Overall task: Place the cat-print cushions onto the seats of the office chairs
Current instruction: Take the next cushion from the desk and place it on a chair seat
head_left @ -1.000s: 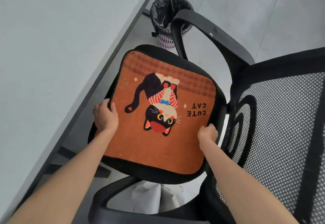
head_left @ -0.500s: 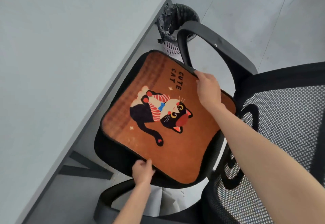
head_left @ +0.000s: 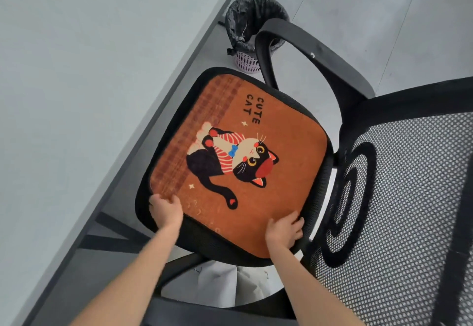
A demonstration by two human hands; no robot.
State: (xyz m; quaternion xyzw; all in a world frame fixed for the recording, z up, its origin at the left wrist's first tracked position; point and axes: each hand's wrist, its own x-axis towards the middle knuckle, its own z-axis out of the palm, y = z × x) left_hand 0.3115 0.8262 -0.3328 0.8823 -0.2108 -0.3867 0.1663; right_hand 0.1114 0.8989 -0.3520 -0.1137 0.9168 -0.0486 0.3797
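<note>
An orange cat-print cushion (head_left: 286, 144) with the words "CUTE CAT" lies flat on the black seat (head_left: 204, 243) of an office chair. My left hand (head_left: 165, 210) grips the cushion's near left corner, by the plaid strip. Over at the near right corner, my right hand (head_left: 284, 231) rests with fingers curled over the cushion's edge. The printed cat lies on its side, its head toward the chair's mesh backrest (head_left: 399, 213).
A grey desk top (head_left: 89, 69) runs along the left, its edge close to the seat. A small bin with a black bag (head_left: 252, 31) stands on the floor beyond the far armrest (head_left: 314, 56). The near armrest (head_left: 179, 313) crosses below my arms.
The cushion has been turned round on the seat, so the text now points away from the backrest side. Both hands have shifted to its two near corners.
</note>
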